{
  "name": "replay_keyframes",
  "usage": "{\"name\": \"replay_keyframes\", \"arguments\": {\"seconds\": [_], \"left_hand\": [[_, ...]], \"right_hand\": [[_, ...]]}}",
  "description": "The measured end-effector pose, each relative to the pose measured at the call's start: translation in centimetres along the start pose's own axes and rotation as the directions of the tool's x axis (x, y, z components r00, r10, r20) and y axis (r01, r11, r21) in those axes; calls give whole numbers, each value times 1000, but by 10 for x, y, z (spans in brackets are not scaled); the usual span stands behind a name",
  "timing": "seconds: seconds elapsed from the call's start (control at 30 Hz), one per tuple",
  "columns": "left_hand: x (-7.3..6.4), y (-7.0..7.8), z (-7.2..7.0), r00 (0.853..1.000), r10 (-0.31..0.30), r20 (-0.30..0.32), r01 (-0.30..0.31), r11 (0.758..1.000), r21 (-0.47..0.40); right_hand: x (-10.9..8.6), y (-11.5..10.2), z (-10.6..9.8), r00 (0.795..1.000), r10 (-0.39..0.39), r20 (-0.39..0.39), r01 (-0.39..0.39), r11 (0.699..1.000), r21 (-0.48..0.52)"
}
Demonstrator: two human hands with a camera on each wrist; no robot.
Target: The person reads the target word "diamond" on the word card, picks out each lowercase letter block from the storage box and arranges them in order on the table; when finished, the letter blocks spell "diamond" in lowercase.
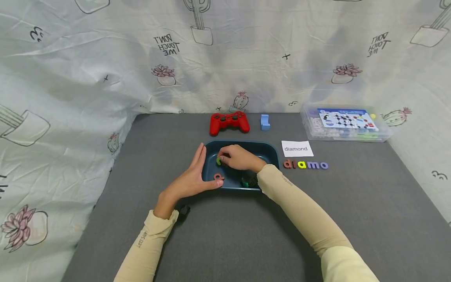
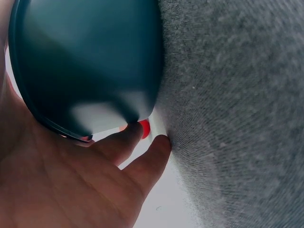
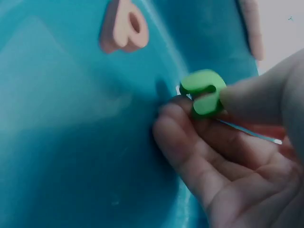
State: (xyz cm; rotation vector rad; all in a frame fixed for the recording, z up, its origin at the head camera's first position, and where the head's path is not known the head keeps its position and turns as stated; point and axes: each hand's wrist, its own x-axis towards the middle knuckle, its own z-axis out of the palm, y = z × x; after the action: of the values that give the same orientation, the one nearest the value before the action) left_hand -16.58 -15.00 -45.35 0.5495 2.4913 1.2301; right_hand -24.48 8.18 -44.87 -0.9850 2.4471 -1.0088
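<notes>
My right hand (image 1: 241, 157) reaches into the dark blue tray (image 1: 271, 147), pinching a small green letter (image 3: 204, 92) between thumb and fingers. It is arch-shaped, like an n. My left hand (image 1: 190, 178) holds the tray at its near left corner, thumb over the near rim and fingers along the outside of the left wall. In the tray lies a reddish-orange letter (image 3: 126, 26) close to the left thumb. Dark and green pieces (image 1: 249, 181) sit near the front wall, partly hidden by the right forearm. Right of the tray, colored letters (image 1: 302, 165) spell "diamo".
Above the letter row lies a white card (image 1: 297, 149) reading "diamond". Behind the tray are a red game controller (image 1: 229, 122) and a light blue block (image 1: 265, 122). A clear plastic box (image 1: 347, 123) stands at the back right. Printed cloth (image 1: 246, 58) hangs behind the grey table (image 1: 225, 243).
</notes>
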Motion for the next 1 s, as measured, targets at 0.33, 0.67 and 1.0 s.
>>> {"name": "replay_keyframes", "arguments": {"seconds": [0.33, 0.67, 1.0], "left_hand": [[0, 1, -1, 1000, -2, 3, 2, 1000, 1], [1, -1, 2, 1000, -11, 8, 11, 1000, 8], [1, 0, 2, 1000, 1, -8, -1, 1000, 18]], "right_hand": [[-8, -12, -8, 997, 70, -40, -55, 954, 294], [-22, -13, -19, 989, 76, -127, -1, 862, 506], [-55, -22, -47, 948, 122, -295, 58, 843, 535]]}}
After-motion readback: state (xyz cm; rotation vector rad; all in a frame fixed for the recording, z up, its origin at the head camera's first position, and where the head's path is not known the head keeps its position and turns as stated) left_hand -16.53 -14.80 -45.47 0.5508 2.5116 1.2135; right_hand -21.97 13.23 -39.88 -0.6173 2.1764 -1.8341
